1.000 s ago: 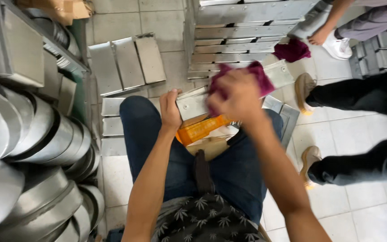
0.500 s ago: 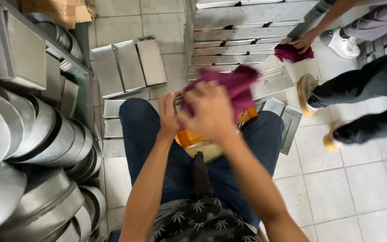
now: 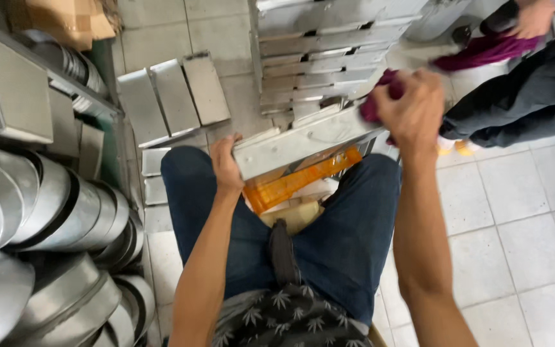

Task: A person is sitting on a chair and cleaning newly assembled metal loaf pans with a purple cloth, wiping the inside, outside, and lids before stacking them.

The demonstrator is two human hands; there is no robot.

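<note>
Metal tray (image 3: 303,142) was mid-wipe: left hand (image 3: 225,166) clamped its end, right hand (image 3: 412,106) gripped magenta cloth (image 3: 375,106) at far end; floor trays (image 3: 165,96) lay beside.

The tray (image 3: 303,144) in my left hand (image 3: 226,168) is bare sheet metal, dull grey with a faint brushed sheen. The rag (image 3: 380,106) bunched in my right hand (image 3: 412,109) is soft magenta cloth, matt. Just below the tray, an orange box (image 3: 300,182) looks like smooth plastic. Left of the tray, round pans (image 3: 46,212) are shinier metal. My jeans (image 3: 348,238) are matt denim; the floor tiles (image 3: 521,225) are smooth, lightly glossy.
</note>
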